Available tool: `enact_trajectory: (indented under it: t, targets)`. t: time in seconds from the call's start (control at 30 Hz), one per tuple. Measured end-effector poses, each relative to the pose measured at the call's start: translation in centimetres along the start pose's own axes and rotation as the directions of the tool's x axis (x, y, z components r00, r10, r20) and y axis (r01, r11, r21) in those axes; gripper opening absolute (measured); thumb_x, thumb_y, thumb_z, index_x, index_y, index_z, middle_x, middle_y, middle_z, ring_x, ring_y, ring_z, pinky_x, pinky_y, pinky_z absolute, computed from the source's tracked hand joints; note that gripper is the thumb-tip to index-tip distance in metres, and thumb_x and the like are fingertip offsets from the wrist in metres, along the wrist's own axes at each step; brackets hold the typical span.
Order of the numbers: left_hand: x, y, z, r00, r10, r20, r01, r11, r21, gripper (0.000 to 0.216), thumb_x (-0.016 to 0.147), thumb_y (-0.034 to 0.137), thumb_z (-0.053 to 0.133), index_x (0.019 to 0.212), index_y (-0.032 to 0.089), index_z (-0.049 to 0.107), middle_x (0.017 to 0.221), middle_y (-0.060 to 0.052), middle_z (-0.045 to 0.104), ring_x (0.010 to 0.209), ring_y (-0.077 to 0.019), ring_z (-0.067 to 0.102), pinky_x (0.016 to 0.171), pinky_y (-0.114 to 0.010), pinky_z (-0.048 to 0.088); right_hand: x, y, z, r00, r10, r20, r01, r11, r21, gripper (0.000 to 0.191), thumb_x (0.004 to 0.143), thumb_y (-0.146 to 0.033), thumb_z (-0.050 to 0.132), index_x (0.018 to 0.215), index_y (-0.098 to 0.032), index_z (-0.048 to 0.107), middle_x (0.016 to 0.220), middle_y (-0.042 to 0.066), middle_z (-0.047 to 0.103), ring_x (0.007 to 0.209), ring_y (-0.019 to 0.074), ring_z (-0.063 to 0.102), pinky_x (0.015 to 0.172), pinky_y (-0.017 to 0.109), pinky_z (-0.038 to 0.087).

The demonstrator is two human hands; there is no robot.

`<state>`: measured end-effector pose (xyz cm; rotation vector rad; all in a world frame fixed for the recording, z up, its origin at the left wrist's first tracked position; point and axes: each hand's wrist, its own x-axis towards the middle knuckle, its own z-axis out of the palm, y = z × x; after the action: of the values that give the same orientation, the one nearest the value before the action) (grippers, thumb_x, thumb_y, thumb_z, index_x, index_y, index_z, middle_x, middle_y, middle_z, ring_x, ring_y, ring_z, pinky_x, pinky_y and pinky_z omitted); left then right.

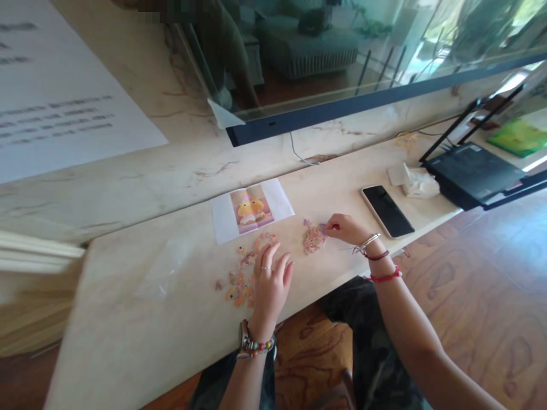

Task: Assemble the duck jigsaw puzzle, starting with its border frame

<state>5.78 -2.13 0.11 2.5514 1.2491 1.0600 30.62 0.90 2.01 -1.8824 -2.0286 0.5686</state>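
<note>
My left hand (270, 282) rests over the scattered jigsaw puzzle pieces (241, 289), its fingers spread and partly covering them. A smaller heap of pinkish-orange pieces (313, 240) lies to the right of that group. Beside this heap, my right hand (347, 229) is closed in a pinch, with a purple puzzle piece (323, 228) at the fingertips. Behind the pieces is a creased white sheet with a printed picture (252, 209) of two yellow cartoon figures on pink.
A clear plastic bag (164, 270) lies on the pale ledge (111, 319) at left. To the right are a phone (388, 210), a crumpled tissue pack (419, 182) and a black router (474, 168). A television (307, 108) overhangs the back.
</note>
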Motion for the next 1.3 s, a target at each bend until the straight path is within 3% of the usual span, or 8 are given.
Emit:
enact_trajectory:
  t: [0.17,0.27,0.37,0.47,0.53,0.63,0.8,1.3]
  targets:
    - [-0.2,0.1,0.3,0.999,0.024,0.046,-0.023,0.999,-0.025,0.015,0.08,0.018,0.054,0.095,0.019,0.057,0.116,-0.012,0.049,0.116,-0.0269,0.041,0.094,-0.046,0.04,0.2,-0.4,0.0,0.998,0.029,-0.056,-0.028,0.999,0.017,0.012,0.071,-0.021,0.058,0.061,-0.016,0.061,0.06,0.0,0.055,0.055,0.0094,0.047,0.055,0.022,0.037]
    - [-0.3,-0.5,-0.6,0.998,-0.028,0.049,0.028,1.0,-0.007,0.015,0.08,0.019,0.055,0.095,0.019,0.057,0.115,-0.011,0.05,0.116,-0.0264,0.041,0.096,-0.046,0.038,0.4,-2.7,0.6,0.992,0.001,-0.127,0.008,0.998,0.07,0.014,0.075,-0.021,0.053,0.065,-0.015,0.06,0.065,0.002,0.055,0.058,0.0103,0.048,0.057,0.022,0.039]
    - [-0.4,-1.5,-1.8,0.993,-0.117,0.023,0.116,0.993,0.028,0.015,0.08,0.019,0.054,0.094,0.02,0.058,0.114,-0.009,0.05,0.116,-0.0254,0.041,0.096,-0.046,0.038,0.5,-6.2,2.4,0.975,-0.12,-0.189,0.147,0.98,0.135,0.012,0.077,-0.019,0.051,0.069,-0.015,0.06,0.072,0.004,0.056,0.062,0.0111,0.051,0.061,0.023,0.041]
    - [-0.8,-3.0,-2.9,0.976,-0.209,-0.058,0.212,0.976,0.056,0.015,0.081,0.015,0.051,0.093,0.02,0.057,0.112,-0.008,0.05,0.112,-0.0232,0.043,0.094,-0.044,0.041,0.6,-9.0,4.9,0.958,-0.262,-0.12,0.277,0.952,0.132,0.009,0.076,-0.017,0.052,0.078,-0.016,0.061,0.08,0.005,0.056,0.071,0.0139,0.054,0.068,0.026,0.044]
    - [-1.3,-4.2,-3.4,0.965,-0.243,-0.1,0.251,0.965,0.075,0.016,0.081,0.013,0.049,0.093,0.019,0.058,0.11,-0.008,0.05,0.111,-0.022,0.044,0.094,-0.043,0.041,0.7,-9.9,6.4,0.955,-0.291,-0.052,0.295,0.952,0.085,0.012,0.076,-0.017,0.052,0.084,-0.015,0.061,0.085,0.007,0.056,0.077,0.0167,0.056,0.072,0.029,0.045]
    - [-2.3,-5.7,-4.1,0.952,-0.28,-0.124,0.291,0.953,0.084,0.015,0.081,0.011,0.048,0.091,0.019,0.058,0.109,-0.008,0.05,0.109,-0.0216,0.045,0.093,-0.042,0.042,1.1,-10.1,7.7,0.96,-0.278,0.007,0.278,0.96,0.005,0.016,0.077,-0.019,0.052,0.088,-0.014,0.061,0.088,0.01,0.056,0.08,0.0192,0.057,0.075,0.032,0.046]
    - [-3.7,-7.1,-5.1,0.922,-0.356,-0.155,0.37,0.926,0.072,0.015,0.08,0.011,0.049,0.089,0.019,0.057,0.109,-0.008,0.05,0.107,-0.0212,0.046,0.09,-0.041,0.044,1.3,-10.1,7.7,0.952,-0.306,0.01,0.306,0.951,-0.039,0.015,0.077,-0.02,0.052,0.088,-0.014,0.06,0.089,0.01,0.055,0.08,0.0202,0.057,0.075,0.033,0.047]
    - [-4.3,-7.9,-5.4,0.902,-0.406,-0.149,0.42,0.905,0.075,0.016,0.078,0.008,0.051,0.088,0.018,0.057,0.106,-0.008,0.051,0.104,-0.0221,0.048,0.09,-0.042,0.043,1.5,-10.8,8.2,0.881,-0.473,0.005,0.471,0.879,0.077,0.005,0.077,-0.02,0.052,0.076,-0.016,0.056,0.081,0.006,0.051,0.073,0.0165,0.054,0.07,0.031,0.047]
